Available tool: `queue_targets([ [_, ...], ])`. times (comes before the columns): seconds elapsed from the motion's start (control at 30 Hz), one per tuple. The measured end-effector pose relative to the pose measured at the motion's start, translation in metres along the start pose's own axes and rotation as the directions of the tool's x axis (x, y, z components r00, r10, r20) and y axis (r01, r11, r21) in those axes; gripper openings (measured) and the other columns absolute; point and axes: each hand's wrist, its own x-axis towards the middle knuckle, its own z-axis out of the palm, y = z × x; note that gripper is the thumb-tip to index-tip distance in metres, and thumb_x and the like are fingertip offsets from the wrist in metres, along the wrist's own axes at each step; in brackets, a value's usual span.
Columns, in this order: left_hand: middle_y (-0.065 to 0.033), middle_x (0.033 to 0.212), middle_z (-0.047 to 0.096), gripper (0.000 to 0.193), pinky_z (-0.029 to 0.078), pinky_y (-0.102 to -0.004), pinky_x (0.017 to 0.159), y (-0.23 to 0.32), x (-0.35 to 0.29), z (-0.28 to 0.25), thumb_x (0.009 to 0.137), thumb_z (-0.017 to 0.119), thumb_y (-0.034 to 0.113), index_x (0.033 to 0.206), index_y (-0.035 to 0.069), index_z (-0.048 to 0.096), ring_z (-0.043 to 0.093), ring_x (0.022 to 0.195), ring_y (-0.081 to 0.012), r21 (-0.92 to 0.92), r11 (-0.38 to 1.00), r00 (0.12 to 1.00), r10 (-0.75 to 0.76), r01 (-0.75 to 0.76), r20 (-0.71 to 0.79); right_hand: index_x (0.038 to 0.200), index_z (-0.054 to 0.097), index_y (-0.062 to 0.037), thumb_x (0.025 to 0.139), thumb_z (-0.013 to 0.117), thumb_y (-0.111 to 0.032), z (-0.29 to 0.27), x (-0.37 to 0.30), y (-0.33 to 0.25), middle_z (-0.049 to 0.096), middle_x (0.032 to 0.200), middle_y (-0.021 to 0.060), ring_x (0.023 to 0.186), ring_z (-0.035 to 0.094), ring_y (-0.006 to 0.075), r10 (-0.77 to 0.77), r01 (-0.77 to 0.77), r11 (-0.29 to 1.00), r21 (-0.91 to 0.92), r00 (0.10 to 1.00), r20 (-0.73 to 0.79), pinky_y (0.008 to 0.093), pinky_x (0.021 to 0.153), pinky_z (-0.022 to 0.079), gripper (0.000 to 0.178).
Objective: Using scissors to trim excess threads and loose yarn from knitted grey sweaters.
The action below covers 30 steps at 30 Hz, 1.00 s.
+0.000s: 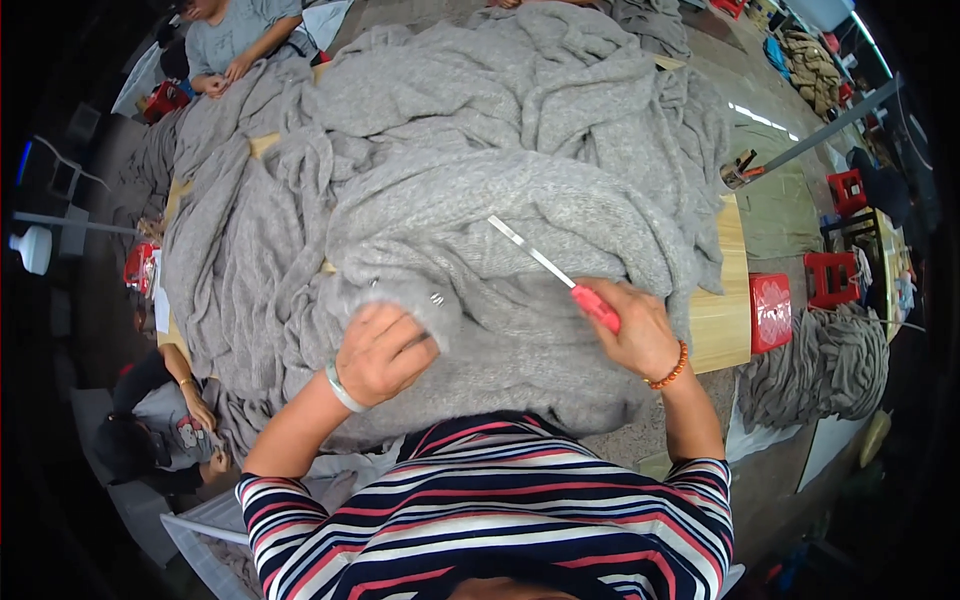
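A large grey knitted fabric (520, 190) lies in loose folds over the table and comes down toward my lap. My left hand (385, 350) has its fingers curled on the near part of the knit, gripping it; its fingertips are slightly blurred. Just beyond those fingers, small shiny metal bits (437, 299) show on the fabric. My right hand (640, 330) is closed round the pink handle of a slim tool (597, 308). Its long thin metal shaft ends in a flat, pale tip pointing up and left above the cloth. The tool's exact kind is unclear.
Bare wooden tabletop (722, 330) shows at the right. Red stools (770, 312) and a heap of grey knits (815, 370) stand beyond it. One person (245, 45) handles fabric at the far left, another (165, 425) at the near left. A white-framed bin (205, 545) is beside me.
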Motion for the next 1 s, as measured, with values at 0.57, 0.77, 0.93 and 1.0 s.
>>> queue_targets([
  [0.57, -0.0208, 0.089, 0.07, 0.032, 0.054, -0.0453, 0.083, -0.112, 0.151, 0.078, 0.075, 0.077, 0.024, 0.097, 0.002, 0.069, 0.068, 0.091, -0.0387, -0.308, 0.864, 0.81, -0.174, 0.399, 0.56, 0.119, 0.065, -0.0018, 0.088, 0.062, -0.002, -0.033, -0.042, 0.05, 0.068, 0.085, 0.0177, 0.072, 0.069, 0.0262, 0.3, -0.319, 0.946, -0.058, 0.929, -0.217, 0.0357, 0.07, 0.052, 0.032],
  [0.77, -0.0076, 0.098, 0.072, 0.031, 0.053, -0.0313, 0.084, -0.23, 0.215, -0.032, 0.08, 0.072, 0.012, 0.109, 0.001, 0.07, 0.066, 0.089, -0.0172, -0.325, 0.817, 0.879, -0.435, 0.477, 0.195, 0.121, 0.063, 0.0021, 0.09, 0.059, 0.001, -0.032, -0.025, 0.061, 0.071, 0.089, 0.0151, 0.072, 0.067, 0.0204, 0.23, -0.272, 0.957, -0.102, 0.924, -0.305, 0.0326, 0.07, 0.052, 0.032],
  [0.93, -0.0076, 0.101, 0.073, 0.025, 0.052, -0.0385, 0.082, -0.393, 0.216, -0.108, 0.091, 0.068, 0.022, 0.11, 0.007, 0.072, 0.067, 0.093, -0.0267, -0.516, 0.793, 0.778, -0.534, 0.325, -0.331, 0.122, 0.063, 0.0026, 0.092, 0.059, 0.0, -0.035, -0.004, 0.05, 0.072, 0.093, 0.0153, 0.074, 0.065, 0.017, 0.313, -0.349, 0.934, -0.078, 0.902, -0.296, 0.0325, 0.072, 0.052, 0.031],
  [1.0, -0.0121, 0.095, 0.075, 0.021, 0.053, -0.0342, 0.082, -0.448, 0.197, -0.174, 0.089, 0.066, 0.018, 0.1, 0.001, 0.074, 0.069, 0.09, -0.0263, 0.541, 0.652, 0.824, -0.251, 0.531, -0.508, 0.117, 0.066, 0.0004, 0.089, 0.063, 0.0, -0.037, 0.014, 0.042, 0.07, 0.1, 0.0202, 0.089, 0.071, 0.0311, 0.402, -0.402, 0.914, 0.057, 0.877, -0.264, 0.0373, 0.079, 0.053, 0.028],
])
